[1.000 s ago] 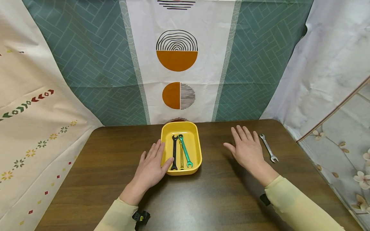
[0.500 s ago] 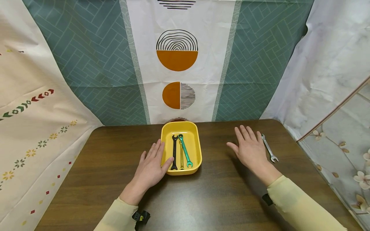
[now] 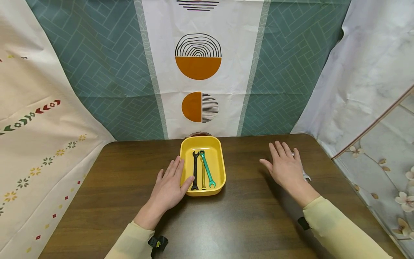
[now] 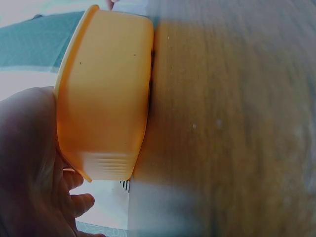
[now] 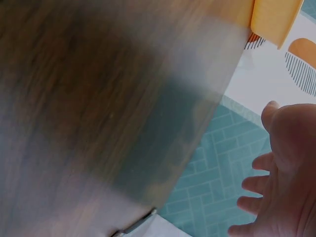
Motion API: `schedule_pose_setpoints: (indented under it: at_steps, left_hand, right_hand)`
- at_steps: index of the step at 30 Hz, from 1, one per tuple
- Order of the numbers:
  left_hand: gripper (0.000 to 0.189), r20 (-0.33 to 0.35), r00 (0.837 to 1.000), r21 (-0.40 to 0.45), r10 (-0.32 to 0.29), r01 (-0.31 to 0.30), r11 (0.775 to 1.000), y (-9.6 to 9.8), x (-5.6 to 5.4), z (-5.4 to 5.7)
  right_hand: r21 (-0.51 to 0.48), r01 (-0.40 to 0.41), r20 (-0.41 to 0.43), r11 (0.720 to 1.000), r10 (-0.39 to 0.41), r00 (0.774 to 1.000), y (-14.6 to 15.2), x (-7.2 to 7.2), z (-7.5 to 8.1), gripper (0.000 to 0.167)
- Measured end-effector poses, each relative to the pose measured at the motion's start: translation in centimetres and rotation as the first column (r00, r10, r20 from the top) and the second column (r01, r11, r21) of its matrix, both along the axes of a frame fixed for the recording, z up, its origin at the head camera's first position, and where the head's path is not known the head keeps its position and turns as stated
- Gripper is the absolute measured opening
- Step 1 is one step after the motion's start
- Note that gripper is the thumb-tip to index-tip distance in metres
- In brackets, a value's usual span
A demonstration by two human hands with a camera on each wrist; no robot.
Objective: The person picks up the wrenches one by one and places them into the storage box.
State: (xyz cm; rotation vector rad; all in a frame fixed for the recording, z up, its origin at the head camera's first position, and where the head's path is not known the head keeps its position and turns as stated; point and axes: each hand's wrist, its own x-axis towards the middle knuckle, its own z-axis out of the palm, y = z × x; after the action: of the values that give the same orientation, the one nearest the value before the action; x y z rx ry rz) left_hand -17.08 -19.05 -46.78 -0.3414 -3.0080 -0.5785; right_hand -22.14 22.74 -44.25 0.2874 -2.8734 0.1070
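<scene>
My left hand (image 3: 168,190) lies with straight fingers along the left side of a yellow tray (image 3: 211,146), thumb reaching over the rim at the near left corner. In the tray rest a black wrench (image 3: 195,171), a gold wrench (image 3: 203,177) and a green ratchet wrench (image 3: 207,169) that crosses the gold one's upper end. Over to the right, my right hand (image 3: 286,171) hovers above the table, fingers extended and holding nothing. Partly hidden beneath it is a silver wrench (image 3: 306,176), which also shows at the bottom of the right wrist view (image 5: 134,225).
The dark wooden table (image 3: 233,223) ends at a patterned curtain (image 3: 198,108) behind the tray. A floral cloth (image 3: 381,180) hangs along the right side, and a cream cloth (image 3: 38,144) along the left.
My right hand has drifted right, so that it now covers most of the silver wrench in the head view. The left hand, the tray and its wrenches have stayed put.
</scene>
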Motion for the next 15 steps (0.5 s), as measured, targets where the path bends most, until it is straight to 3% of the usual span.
schedule_pose_setpoints:
  at_steps: [15]
  left_hand:
    - [0.089, -0.002, 1.0, 0.0, -0.005, 0.005, 1.0, 0.0, 0.0, -0.1]
  right_hand:
    - [0.012, 0.049, 0.054, 0.999, -0.05, 0.997, 1.7, -0.5, -0.3, 0.079]
